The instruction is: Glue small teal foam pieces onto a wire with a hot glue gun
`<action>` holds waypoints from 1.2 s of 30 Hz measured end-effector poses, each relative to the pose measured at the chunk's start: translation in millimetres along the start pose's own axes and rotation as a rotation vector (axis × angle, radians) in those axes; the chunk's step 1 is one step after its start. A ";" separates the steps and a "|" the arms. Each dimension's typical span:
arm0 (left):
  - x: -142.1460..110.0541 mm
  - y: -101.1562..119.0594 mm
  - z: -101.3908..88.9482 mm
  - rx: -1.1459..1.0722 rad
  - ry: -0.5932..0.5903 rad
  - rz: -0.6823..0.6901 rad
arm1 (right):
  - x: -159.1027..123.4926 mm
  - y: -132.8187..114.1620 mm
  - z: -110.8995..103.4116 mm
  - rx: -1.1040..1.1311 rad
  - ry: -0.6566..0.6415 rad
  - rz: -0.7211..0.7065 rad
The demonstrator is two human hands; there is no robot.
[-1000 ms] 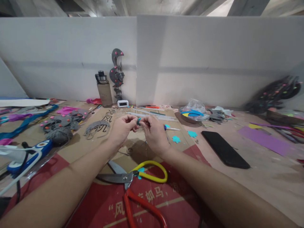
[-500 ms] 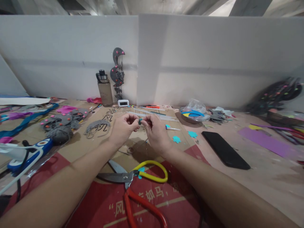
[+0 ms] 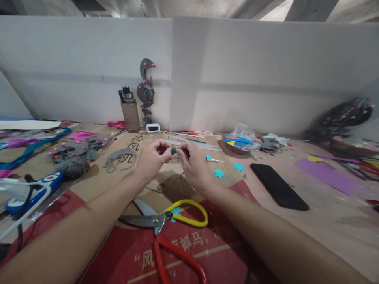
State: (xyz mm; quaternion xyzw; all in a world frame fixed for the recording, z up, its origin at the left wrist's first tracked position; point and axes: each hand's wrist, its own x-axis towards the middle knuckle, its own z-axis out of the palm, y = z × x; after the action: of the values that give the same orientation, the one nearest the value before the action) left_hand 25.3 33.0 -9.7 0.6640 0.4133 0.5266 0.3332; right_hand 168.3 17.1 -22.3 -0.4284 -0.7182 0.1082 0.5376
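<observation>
Teal-green piece (image 3: 173, 150), tiny, sits right at the fingers, gripped from both sides. Head view, the only one: left hand (image 3: 151, 159) has thumb and finger closed on its left edge; right hand (image 3: 194, 165) does the same from the right. Both sets of fingers clamped, tips almost meeting. Can't make out from here whether it's folded, rolled or a stack.

Change over the last second: small. Hands haven't left their spot; the piece has gone from bluish to a darker green face, so I'd guess it got turned or squeezed. My read: fine fingertip shaping is under way, and neither side has let go.

Around the fingers: big scissors (image 3: 155, 221) lie below them, toward the person, blades spread, nobody touching. Scrap of teal (image 3: 175, 214) shows at the yellow handle. To the fingers' right, just past the right hand, a blue-and-clear pen (image 3: 215, 159), then two flower-shaped cut-outs (image 3: 219, 173), near each other but apart. Farther right, black phone (image 3: 278, 186), flat on the tabletop (image 3: 331, 228). Thin grey wire or thread (image 3: 160, 187) curls below the fingers on the cardboard (image 3: 97, 177). Well left of the fingers, grey yarn ball (image 3: 74, 168). Beyond them, bottle (image 3: 130, 114), upright near the wall panel (image 3: 89, 51).
</observation>
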 end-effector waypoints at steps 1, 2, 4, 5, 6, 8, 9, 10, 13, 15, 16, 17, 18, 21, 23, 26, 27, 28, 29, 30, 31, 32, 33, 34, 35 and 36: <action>0.2 -0.3 -0.1 0.002 -0.002 0.004 | 0.0 -0.2 0.0 0.000 -0.001 0.004; 0.4 -0.5 -0.1 0.003 -0.003 0.006 | 0.0 -0.1 0.1 -0.001 -0.001 0.006; 0.6 -0.4 -0.1 0.001 -0.010 0.009 | 0.0 0.8 0.5 -0.001 0.006 0.013; 0.6 0.0 -0.1 -0.001 -0.017 0.010 | 0.0 1.6 0.7 0.001 0.008 0.020; 0.4 0.5 -0.1 -0.002 -0.026 0.010 | 0.0 2.5 1.0 0.002 0.011 0.028; -0.3 1.7 -0.3 -0.001 -0.049 0.001 | 0.2 4.3 1.3 0.003 0.015 0.052; -0.7 2.3 -0.5 -0.002 -0.063 -0.009 | 0.3 5.0 1.4 0.003 0.018 0.062; -1.1 2.8 -0.6 -0.004 -0.079 -0.021 | 0.4 5.3 1.3 0.002 0.021 0.068; -1.6 3.6 -0.8 -0.021 -0.106 -0.051 | 0.7 4.4 0.2 -0.003 0.018 0.068; -1.2 3.6 -0.7 -0.036 -0.110 -0.060 | 0.8 2.9 -0.6 -0.002 0.008 0.068; -0.8 3.4 -0.7 -0.044 -0.113 -0.064 | 0.9 2.1 -0.9 0.002 0.003 0.075; -0.3 3.2 -0.7 -0.054 -0.119 -0.069 | 1.0 1.5 -1.1 0.009 -0.002 0.084; 0.3 2.9 -0.7 -0.066 -0.127 -0.075 | 1.1 1.0 -1.1 0.019 -0.004 0.094; 2.1 1.6 -1.4 -0.141 -0.154 -0.093 | 1.5 0.9 -0.4 0.039 -0.002 0.116; 3.0 1.2 -2.1 -0.234 -0.181 -0.109 | 1.9 1.6 0.3 0.055 0.001 0.122; 3.6 2.0 -3.0 -0.394 -0.228 -0.152 | 2.6 3.1 0.9 0.081 0.010 0.143; 3.7 2.4 -3.1 -0.427 -0.234 -0.166 | 2.9 3.5 1.0 0.084 0.017 0.154; 3.7 2.6 -3.1 -0.443 -0.235 -0.176 | 3.0 3.7 1.1 0.086 0.023 0.166; 3.6 2.6 -2.9 -0.439 -0.230 -0.181 | 3.1 3.7 1.1 0.088 0.025 0.175; 3.6 2.4 -2.5 -0.420 -0.224 -0.181 | 3.1 3.4 1.2 0.091 0.023 0.180; 3.5 2.0 -2.1 -0.390 -0.217 -0.177 | 2.9 2.9 1.2 0.096 0.020 0.183; 3.4 1.4 -1.6 -0.358 -0.212 -0.171 | 2.6 2.2 1.2 0.103 0.016 0.183; 3.3 1.0 -1.1 -0.327 -0.205 -0.164 | 2.1 1.4 1.3 0.110 0.010 0.182; 3.0 0.7 -0.6 -0.305 -0.197 -0.159 | 1.5 0.6 1.4 0.118 0.006 0.182; 2.6 0.7 -0.2 -0.291 -0.188 -0.160 | 0.9 0.0 1.5 0.124 0.002 0.182; 2.2 1.1 0.3 -0.286 -0.181 -0.167 | 0.3 -0.4 1.7 0.128 0.000 0.181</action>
State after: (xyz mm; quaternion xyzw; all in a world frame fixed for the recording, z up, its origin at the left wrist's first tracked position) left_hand 26.0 34.5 -7.8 0.6179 0.3561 0.4886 0.5027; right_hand 166.6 17.6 -22.5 -0.4562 -0.6684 0.2020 0.5517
